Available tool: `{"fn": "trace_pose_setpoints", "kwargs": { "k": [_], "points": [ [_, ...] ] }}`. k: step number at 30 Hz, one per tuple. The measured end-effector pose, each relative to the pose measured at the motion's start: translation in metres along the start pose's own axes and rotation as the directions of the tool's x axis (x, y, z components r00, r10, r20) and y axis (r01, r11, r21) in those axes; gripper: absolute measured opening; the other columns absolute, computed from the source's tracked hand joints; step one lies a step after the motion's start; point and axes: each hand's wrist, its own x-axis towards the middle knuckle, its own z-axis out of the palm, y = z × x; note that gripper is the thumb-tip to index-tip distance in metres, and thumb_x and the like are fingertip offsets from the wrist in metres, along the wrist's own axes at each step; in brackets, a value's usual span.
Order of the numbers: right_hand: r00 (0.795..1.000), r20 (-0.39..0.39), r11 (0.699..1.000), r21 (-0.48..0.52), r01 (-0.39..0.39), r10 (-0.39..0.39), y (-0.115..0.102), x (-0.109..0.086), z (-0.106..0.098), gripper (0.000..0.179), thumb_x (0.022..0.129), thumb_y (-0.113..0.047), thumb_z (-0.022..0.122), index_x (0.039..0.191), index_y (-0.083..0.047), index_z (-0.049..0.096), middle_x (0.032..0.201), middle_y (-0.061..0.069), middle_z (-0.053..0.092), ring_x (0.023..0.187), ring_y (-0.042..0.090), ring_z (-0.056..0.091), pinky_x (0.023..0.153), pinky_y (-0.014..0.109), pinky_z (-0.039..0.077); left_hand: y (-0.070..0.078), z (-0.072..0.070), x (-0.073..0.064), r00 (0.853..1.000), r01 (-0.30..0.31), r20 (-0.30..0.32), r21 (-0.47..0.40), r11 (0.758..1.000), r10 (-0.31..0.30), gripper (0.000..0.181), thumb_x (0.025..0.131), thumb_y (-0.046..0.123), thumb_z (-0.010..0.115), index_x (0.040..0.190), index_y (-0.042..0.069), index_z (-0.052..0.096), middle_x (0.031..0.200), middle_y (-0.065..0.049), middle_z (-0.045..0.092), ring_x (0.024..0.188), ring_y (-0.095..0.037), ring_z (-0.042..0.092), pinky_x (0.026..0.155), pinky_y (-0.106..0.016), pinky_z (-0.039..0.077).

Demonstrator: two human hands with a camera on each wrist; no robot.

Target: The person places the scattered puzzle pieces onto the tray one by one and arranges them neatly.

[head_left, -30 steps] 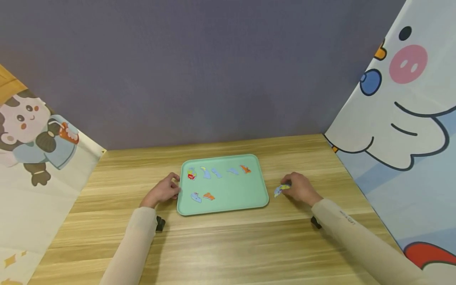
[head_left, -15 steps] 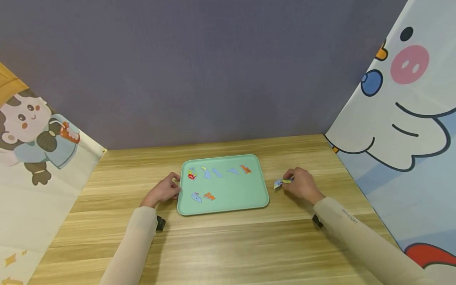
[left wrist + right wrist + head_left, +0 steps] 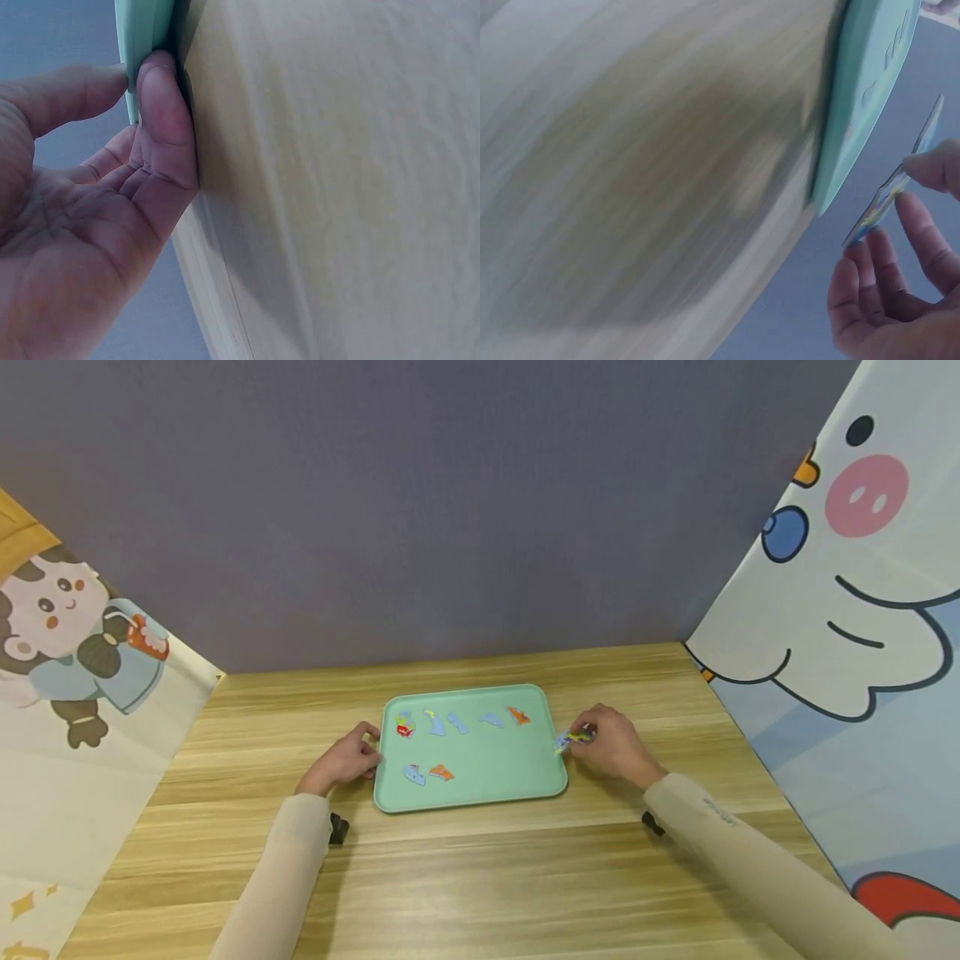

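My left hand (image 3: 348, 758) grips the left rim of a mint-green tray (image 3: 480, 756). In the left wrist view, the thumb lies on the rim (image 3: 142, 45) and the index fingertip sits at its underside. At the tray's right edge, my right hand (image 3: 613, 745) pinches a thin, flat blue-and-yellow puzzle piece (image 3: 564, 742) between thumb and fingers. The right wrist view shows this piece (image 3: 881, 206) tilted, raised close beside the tray. Along the tray's back lie a red-and-yellow piece (image 3: 405, 725), several light blue pieces (image 3: 457, 722) and an orange one (image 3: 518, 716).
Nearer the front left of the tray lie a blue piece (image 3: 414, 774) and an orange piece (image 3: 441, 772). The wooden table (image 3: 480, 877) ends at a grey partition (image 3: 465, 527). Cartoon-printed panels (image 3: 877, 635) stand on both sides.
My right hand has moved left with the puzzle piece, from beside the tray to over its right rim. The piece has turned in the fingers. The left hand stays on the tray.
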Motion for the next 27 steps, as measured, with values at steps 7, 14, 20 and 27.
{"fn": "trace_pose_setpoints", "kwargs": {
  "k": [7, 14, 20, 27],
  "points": [
    [0.995, 0.059, 0.996, -0.008, 0.085, -0.084, -0.032, 0.016, 0.028, 0.013, 0.071, -0.015, 0.079, 0.079, -0.013, 0.069, 0.084, 0.001, 0.058, 0.079, 0.020, 0.052, 0.070, 0.036, 0.044, -0.002, -0.002, 0.000, 1.000, 0.005, -0.004, 0.001, 1.000, -0.005, 0.039, 0.090, 0.003, 0.057, 0.124, -0.002, 0.038, 0.089, -0.017, 0.060, 0.068, -0.020, 0.061, 0.062, -0.033, 0.052],
    [0.951, 0.239, 0.980, 0.008, 0.199, -0.195, -0.065, 0.031, 0.064, 0.011, 0.072, -0.013, 0.078, 0.078, -0.016, 0.070, 0.083, -0.004, 0.059, 0.081, 0.015, 0.053, 0.080, 0.038, 0.044, -0.003, 0.003, -0.001, 1.000, -0.004, 0.000, -0.004, 1.000, 0.004, 0.039, 0.091, 0.004, 0.057, 0.124, -0.002, 0.038, 0.089, -0.018, 0.061, 0.067, -0.021, 0.062, 0.062, -0.033, 0.052],
    [0.910, 0.343, 0.968, -0.006, 0.251, -0.234, -0.079, 0.038, 0.079, 0.012, 0.073, -0.013, 0.080, 0.079, -0.015, 0.070, 0.083, -0.004, 0.058, 0.078, 0.011, 0.049, 0.073, 0.030, 0.044, 0.000, 0.008, -0.001, 1.000, -0.025, 0.002, 0.008, 1.000, 0.025, 0.038, 0.091, 0.004, 0.057, 0.123, -0.002, 0.038, 0.088, -0.017, 0.061, 0.067, -0.020, 0.061, 0.062, -0.033, 0.051],
    [0.901, 0.367, 0.968, -0.007, 0.252, -0.232, -0.085, 0.038, 0.077, 0.009, 0.079, -0.011, 0.076, 0.086, -0.009, 0.071, 0.092, 0.000, 0.060, 0.093, 0.019, 0.052, 0.083, 0.033, 0.045, 0.004, 0.010, -0.001, 0.998, -0.042, -0.039, 0.047, 0.998, 0.044, 0.038, 0.090, 0.003, 0.056, 0.124, -0.005, 0.040, 0.089, -0.019, 0.060, 0.070, -0.024, 0.062, 0.064, -0.036, 0.052]
  ]
}}
